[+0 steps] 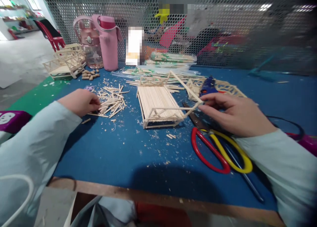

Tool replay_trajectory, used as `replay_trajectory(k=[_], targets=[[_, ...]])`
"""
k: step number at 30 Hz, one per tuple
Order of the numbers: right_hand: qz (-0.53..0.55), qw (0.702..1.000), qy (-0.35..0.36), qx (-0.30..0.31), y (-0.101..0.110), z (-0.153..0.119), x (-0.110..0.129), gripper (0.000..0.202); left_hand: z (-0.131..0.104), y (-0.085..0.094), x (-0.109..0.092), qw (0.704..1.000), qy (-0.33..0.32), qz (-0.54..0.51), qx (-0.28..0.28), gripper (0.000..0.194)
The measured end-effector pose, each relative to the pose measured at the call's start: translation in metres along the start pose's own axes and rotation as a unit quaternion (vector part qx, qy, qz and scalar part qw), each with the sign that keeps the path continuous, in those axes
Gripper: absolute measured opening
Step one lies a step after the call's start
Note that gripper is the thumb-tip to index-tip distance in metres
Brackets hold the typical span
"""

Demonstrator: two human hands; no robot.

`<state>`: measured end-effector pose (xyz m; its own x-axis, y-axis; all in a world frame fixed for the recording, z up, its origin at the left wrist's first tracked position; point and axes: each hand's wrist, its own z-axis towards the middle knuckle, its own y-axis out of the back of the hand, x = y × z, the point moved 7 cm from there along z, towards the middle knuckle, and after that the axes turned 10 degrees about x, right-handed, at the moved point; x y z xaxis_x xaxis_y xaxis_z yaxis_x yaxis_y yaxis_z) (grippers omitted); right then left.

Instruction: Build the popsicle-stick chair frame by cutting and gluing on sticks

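Observation:
A small bed-like model of pale wooden sticks [158, 99] stands on the blue table, with a slatted top and low railings. A bent stick frame [185, 85] angles out from its right side. My right hand [232, 113] pinches that frame's outer corner between thumb and fingers. At the left, my left hand [80, 103] has its fingers closed at the edge of a loose pile of short cut sticks [114, 101]; what sits between the fingertips is hidden. Red-and-yellow-handled scissors [210, 147] lie below my right hand, blades under the frame.
A blue glue gun [208, 85] lies behind my right hand beside another stick piece [228, 86]. Bagged sticks [170, 60], a pink bottle [109, 45], a clear bottle [92, 52], peanuts [90, 75] and a finished-looking stick model [65, 63] stand along the back.

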<state>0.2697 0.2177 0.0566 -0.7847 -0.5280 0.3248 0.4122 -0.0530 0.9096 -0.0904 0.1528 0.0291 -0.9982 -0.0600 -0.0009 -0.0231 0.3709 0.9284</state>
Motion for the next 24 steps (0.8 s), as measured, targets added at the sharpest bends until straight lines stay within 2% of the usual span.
replay_trajectory(k=[3,7,8,10,13,14,16,18,20,22,24], targets=[[0.003,1.000,0.003,0.005,-0.001,0.001,0.001,0.043,0.003,0.004,-0.012,0.995,-0.063,-0.073,-0.039,0.038],[0.008,1.000,0.009,0.015,-0.004,0.001,0.000,0.043,-0.008,0.021,0.001,0.982,-0.011,-0.101,-0.160,0.043],[0.008,1.000,0.011,0.018,-0.004,0.000,0.001,0.042,-0.009,0.022,0.001,0.980,-0.006,-0.099,-0.175,0.046],[0.009,1.000,0.014,0.022,-0.005,0.000,0.002,0.042,-0.007,0.017,-0.006,0.982,-0.042,-0.102,-0.153,0.044],[0.017,0.999,0.016,0.032,-0.006,0.001,0.004,0.037,0.002,0.001,-0.027,0.985,-0.130,-0.095,-0.062,0.033],[0.019,0.999,0.017,0.035,-0.006,0.001,0.005,0.035,0.005,-0.001,-0.030,0.986,-0.138,-0.082,-0.054,0.030],[0.020,0.999,0.020,0.041,-0.006,0.001,0.007,0.032,0.008,0.005,-0.024,0.988,-0.106,-0.056,-0.096,0.032],[0.017,0.999,0.021,0.045,-0.006,0.001,0.007,0.031,0.006,0.015,-0.011,0.985,-0.057,-0.047,-0.155,0.037],[0.017,0.999,0.021,0.048,-0.006,0.000,0.007,0.030,0.002,0.023,0.000,0.981,-0.027,-0.048,-0.189,0.039],[0.018,0.998,0.020,0.049,-0.007,0.000,0.005,0.029,0.001,0.022,0.001,0.984,-0.047,-0.045,-0.166,0.035],[0.016,0.999,0.021,0.047,-0.007,0.000,0.004,0.028,0.002,0.013,-0.004,0.991,-0.093,-0.044,-0.090,0.030]])
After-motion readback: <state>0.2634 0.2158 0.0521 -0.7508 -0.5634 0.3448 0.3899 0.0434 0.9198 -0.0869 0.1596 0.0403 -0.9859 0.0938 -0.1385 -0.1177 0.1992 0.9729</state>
